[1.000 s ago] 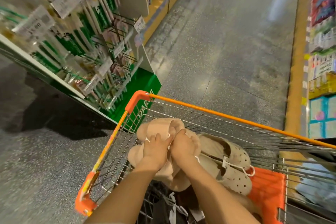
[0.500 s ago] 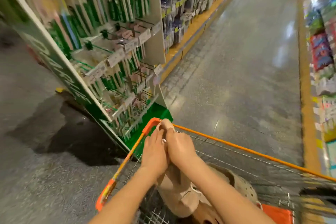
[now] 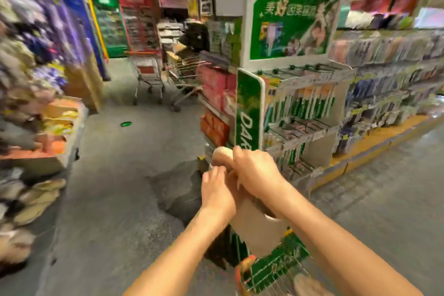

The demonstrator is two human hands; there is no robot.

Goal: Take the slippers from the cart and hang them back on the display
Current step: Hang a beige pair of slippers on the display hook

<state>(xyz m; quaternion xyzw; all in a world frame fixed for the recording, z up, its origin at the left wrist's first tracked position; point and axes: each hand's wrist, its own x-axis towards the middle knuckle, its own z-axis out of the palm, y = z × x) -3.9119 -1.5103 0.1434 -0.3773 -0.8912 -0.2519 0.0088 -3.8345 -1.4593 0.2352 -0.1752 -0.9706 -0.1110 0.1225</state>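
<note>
The person holds a pair of beige slippers (image 3: pixel 254 226) up in front of the green display stand (image 3: pixel 249 108), above the front corner of the cart (image 3: pixel 269 271). The right hand (image 3: pixel 257 170) curls over the upper part of the slippers, its fingers wrapped round the rounded beige toe end that shows just left of the knuckles. The left hand (image 3: pixel 216 190) grips the same pair just below and to the left of the right hand, fingers bent round the material; the two hands touch. The pale sole hangs down beneath both wrists, toward the cart's orange corner.

Inside the cart, low and to the right of the stand's base, a second beige shoe (image 3: pixel 310 283) is partly in view, blurred. The stand carries hooks with green and white packets, a white-edged green side panel with lettering, and a green poster (image 3: pixel 290 14) on top. To the right of the stand a long shelf (image 3: pixel 389 94) of hanging goods runs along the aisle. Well to the left of the stand, across the grey floor (image 3: pixel 115 175), a blurred rack (image 3: pixel 31 197) holds pale footwear, and behind the stand two empty carts (image 3: pixel 168 79) stand together.
</note>
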